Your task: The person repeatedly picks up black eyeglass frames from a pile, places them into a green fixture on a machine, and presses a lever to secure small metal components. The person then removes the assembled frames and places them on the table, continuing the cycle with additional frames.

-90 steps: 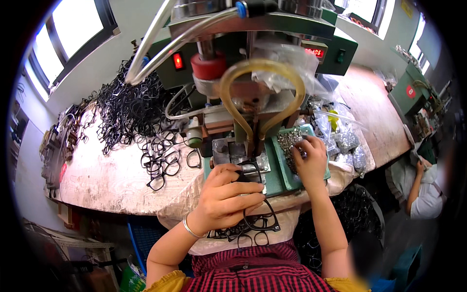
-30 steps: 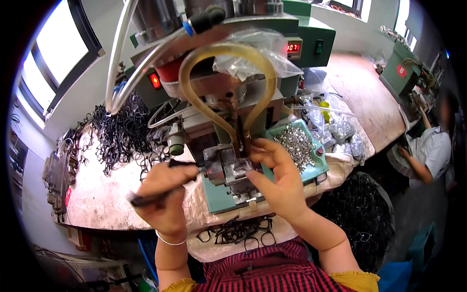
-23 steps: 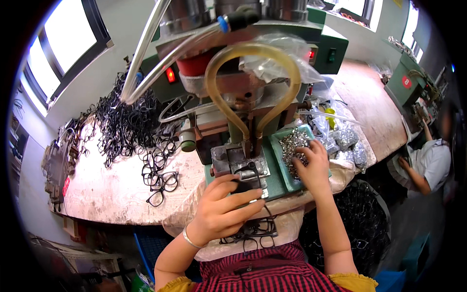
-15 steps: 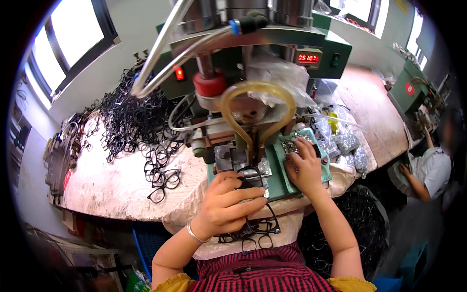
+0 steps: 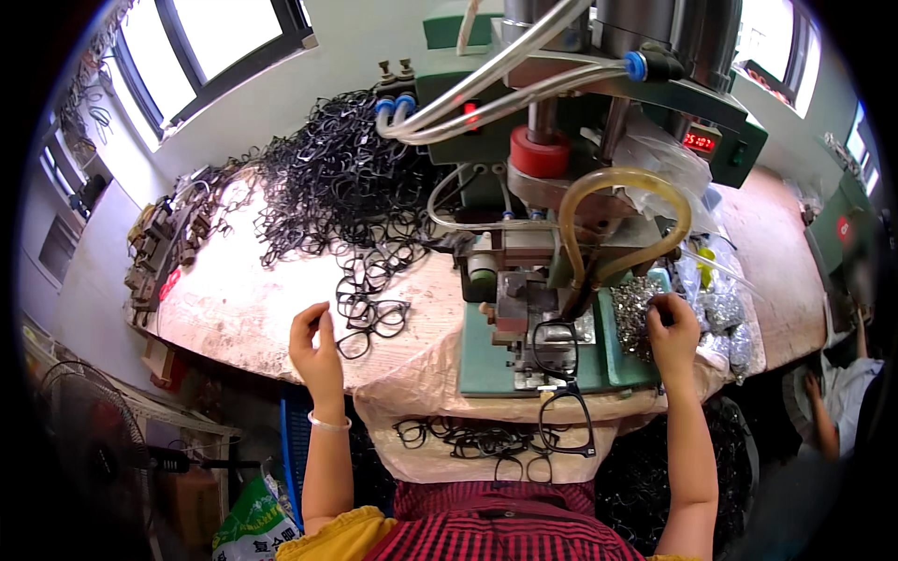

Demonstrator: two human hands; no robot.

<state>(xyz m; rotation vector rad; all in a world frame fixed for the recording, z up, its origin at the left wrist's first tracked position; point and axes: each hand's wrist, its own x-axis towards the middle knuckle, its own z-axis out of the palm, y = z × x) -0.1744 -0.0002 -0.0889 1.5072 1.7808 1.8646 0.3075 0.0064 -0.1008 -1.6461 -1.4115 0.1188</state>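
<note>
My left hand [image 5: 316, 355] is raised over the table's front edge, left of a short line of black eyeglass frames [image 5: 376, 318]; its fingers are loosely curved and hold nothing I can see. My right hand [image 5: 673, 332] is at the right side of a green tray of small metal parts [image 5: 633, 313]. Its thumb and fingertips are pinched together, and anything between them is too small to name. One black eyeglass frame [image 5: 567, 425] rests in the press machine [image 5: 524, 318], one rim hanging over the front edge, with neither hand touching it.
A large heap of black eyeglass frames [image 5: 346, 178] covers the table's back left. Several more frames [image 5: 477, 438] lie on the cloth over my lap. A yellowish hose [image 5: 680, 201] loops before the press. Plastic bags of parts [image 5: 725, 313] sit right. Another person [image 5: 847, 402] works far right.
My left hand has let go of the eyeglass frame at the press and moved left. My right hand has closed into a pinch at the tray. The view has turned left.
</note>
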